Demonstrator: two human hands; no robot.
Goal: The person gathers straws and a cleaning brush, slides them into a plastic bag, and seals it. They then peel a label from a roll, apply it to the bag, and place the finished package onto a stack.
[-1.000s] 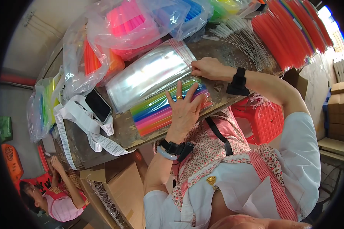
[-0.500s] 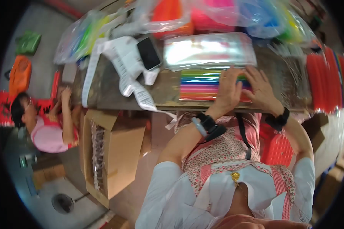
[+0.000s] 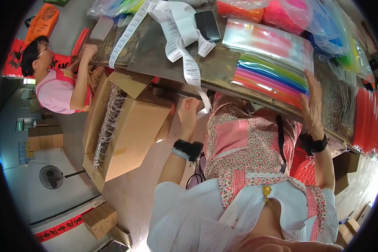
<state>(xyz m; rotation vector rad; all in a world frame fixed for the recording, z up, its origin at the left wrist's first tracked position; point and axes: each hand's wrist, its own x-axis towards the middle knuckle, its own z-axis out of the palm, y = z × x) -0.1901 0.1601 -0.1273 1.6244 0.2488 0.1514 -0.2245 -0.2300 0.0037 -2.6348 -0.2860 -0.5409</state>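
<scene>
Head camera view, looking down over a patterned apron: at far left a co-worker in pink [image 3: 50, 90] leans over the far end of the desk [image 3: 216, 69], both arms stretched toward a small pile there, though what they handle is too small to tell. Next comes an open cardboard box [image 3: 132, 126] standing on the floor just beside the desk edge, its flaps up and a bundle of thin pale sticks lying along one side, apparently kept within easy reach. A long strip of white labels [image 3: 178, 40] trails across the desk and hangs off its near edge, and a dark phone [image 3: 208, 24] rests on the strip. The left hand [image 3: 189, 110], wrist strapped in black, is curled into a loose fist just below the desk edge, by the dangling end of the strip; whether it pinches the paper cannot be told. Farther right, a clear bag of coloured straws [image 3: 273, 75] lies flat on the desk under a second shiny bag. The right hand [image 3: 313, 103] is spread, fingers flat against the bag's right end, seemingly to square it up and keep it from sliding. Red straws [image 3: 367, 122] lie heaped at far right.
</scene>
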